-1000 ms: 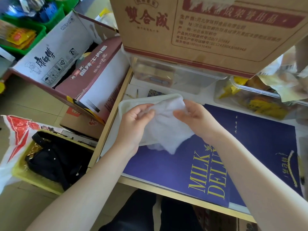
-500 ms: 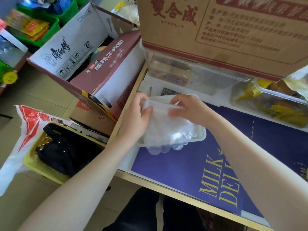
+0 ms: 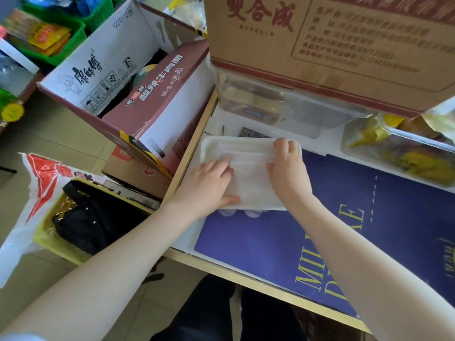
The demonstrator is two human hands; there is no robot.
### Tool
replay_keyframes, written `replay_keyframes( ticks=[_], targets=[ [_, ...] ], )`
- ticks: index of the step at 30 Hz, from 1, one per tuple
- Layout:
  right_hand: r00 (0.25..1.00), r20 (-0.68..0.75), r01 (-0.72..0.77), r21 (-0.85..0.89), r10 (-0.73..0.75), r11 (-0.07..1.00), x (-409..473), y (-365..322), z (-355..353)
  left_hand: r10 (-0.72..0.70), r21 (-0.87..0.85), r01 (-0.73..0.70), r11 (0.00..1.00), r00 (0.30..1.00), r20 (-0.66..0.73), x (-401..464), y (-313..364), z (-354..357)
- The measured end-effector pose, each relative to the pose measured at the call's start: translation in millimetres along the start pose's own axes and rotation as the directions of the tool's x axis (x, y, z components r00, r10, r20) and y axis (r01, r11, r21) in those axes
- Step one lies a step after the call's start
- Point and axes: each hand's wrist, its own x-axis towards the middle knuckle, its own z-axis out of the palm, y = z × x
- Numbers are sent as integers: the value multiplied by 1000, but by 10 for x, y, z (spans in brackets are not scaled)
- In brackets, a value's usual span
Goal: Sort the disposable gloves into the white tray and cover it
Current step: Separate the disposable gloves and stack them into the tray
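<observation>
The glove (image 3: 248, 178) lies in the white tray (image 3: 214, 146) between the flat-pressing left hand (image 3: 209, 185) and pinching right hand (image 3: 286, 168).

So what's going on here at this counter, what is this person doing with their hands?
A person is laying a thin, see-through disposable glove flat into a white tray on the counter. The left hand presses down on the glove's left side, and the right hand holds its right edge near the tray's far corner. The glove's fingertips hang over the tray's near rim onto a blue box. No cover is on the tray yet.
</observation>
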Motion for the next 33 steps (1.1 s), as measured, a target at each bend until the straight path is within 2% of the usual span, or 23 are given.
replay_keyframes(
  ticks=[1,3,4,6,7,9,12,15,19,22,25,26,27,29,30,32,33],
  targets=[
    [994,-47,93,-50,-95,994,-32,29,33,-1,3,1,1000,999,32,12,2,-27],
    [931,-128,316,-184,-341,931,-125,68,40,-36,-7,36,999,996,85,60,38,-84],
    [887,-102,424,-210,-451,881,-169,87,21,-72,14,71,997,993,94,89,59,-100],
    [799,76,602,-132,-597,788,-242,132,-16,-99,63,95,993,993,66,131,79,-91],
    [775,196,621,-61,-600,782,-262,133,-51,-93,72,91,993,995,33,152,78,-62],
    [768,356,562,27,-533,827,-224,156,-106,-69,81,67,994,997,25,196,74,-54],
    [750,482,556,-87,-454,827,-105,182,-144,-3,26,0,1000,995,99,249,80,-66],
    [775,452,591,-267,-442,762,-60,193,-123,-4,-10,6,1000,988,157,255,64,-60],
    [840,335,542,-469,-427,697,-53,308,-40,-46,36,39,999,973,225,258,87,-62],
    [817,196,567,-446,-543,693,-42,439,-53,-41,77,25,997,977,208,295,72,-57],
    [748,211,663,-286,-629,692,-72,604,-165,-20,97,-3,995,971,237,270,5,-61],
    [763,192,646,-178,-618,742,-92,636,-225,-15,106,-13,994,965,260,234,-28,-74],
    [820,127,566,-29,-558,824,-115,649,-290,-1,110,-31,993,961,277,191,-69,-80],
    [947,-19,315,260,-321,913,-125,659,-344,44,86,-73,994,950,308,87,-161,-83],
    [980,-24,195,306,-197,932,-94,661,-321,58,57,-81,995,945,321,38,-188,-93],
    [992,124,2,185,-25,983,36,644,-228,74,-3,-77,997,944,322,-39,-206,-103],
    [982,189,-43,136,17,990,110,619,-166,66,-27,-60,998,947,315,-60,-204,-97]
  ],
)
